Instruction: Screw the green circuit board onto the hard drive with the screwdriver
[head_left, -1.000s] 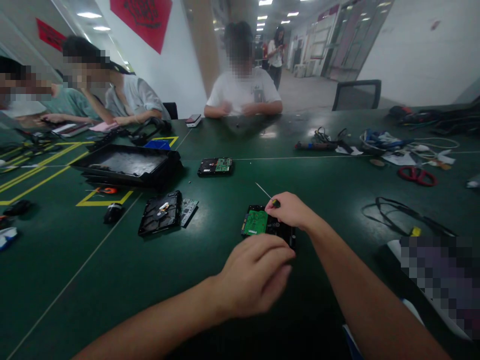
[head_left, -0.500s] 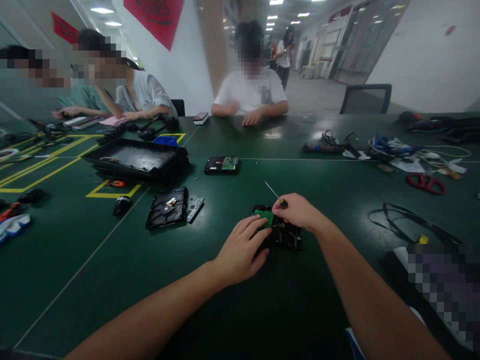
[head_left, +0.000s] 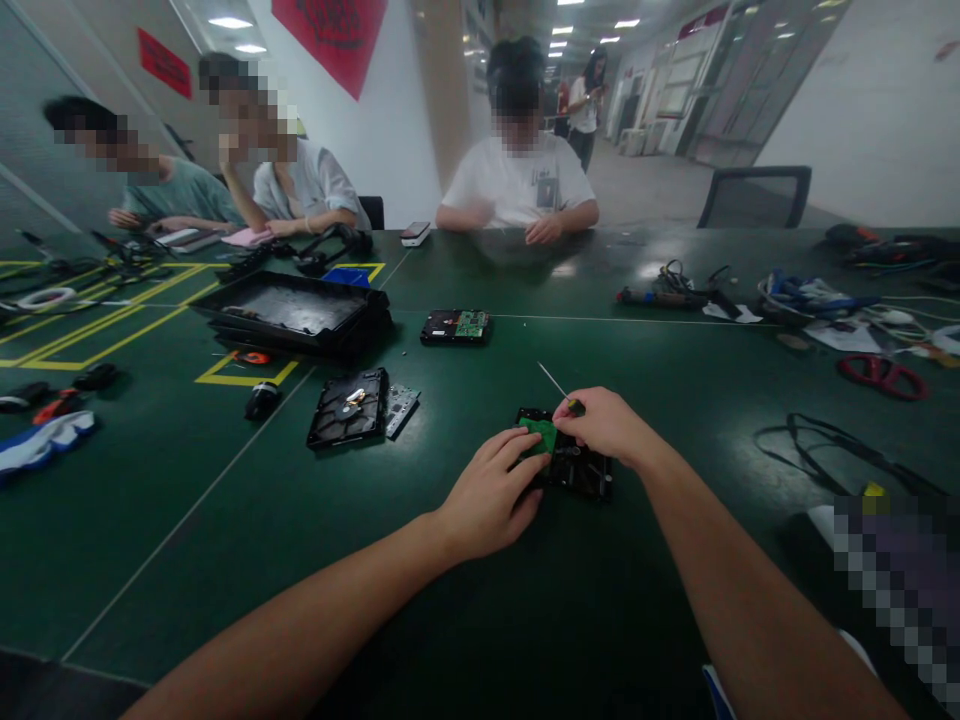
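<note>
A black hard drive (head_left: 589, 472) with a green circuit board (head_left: 541, 433) lies on the table in front of me. My left hand (head_left: 495, 490) steadies it, fingers spread over the board side and thumb low at the near edge. Between the fingertips of my right hand (head_left: 604, 425) is a screwdriver (head_left: 556, 382), its thin shaft pointing up and away to the left, clear of the drive. The right fingertips are close over the board's right edge; what they touch there is hidden. Left of my hands sits another opened drive (head_left: 349, 410) beside a loose circuit board (head_left: 403, 410).
A third hard drive (head_left: 454, 327) lies farther back, right of a black tray (head_left: 292, 305). Cables (head_left: 832, 450) and red-handled scissors (head_left: 882, 377) are at the right. A mouse-like black object (head_left: 262, 401) is at the left. Several people sit or stand beyond the table.
The whole scene has shifted slightly right in view as my head turned left. Both hands keep nearly the same pose on the drive and screwdriver.
</note>
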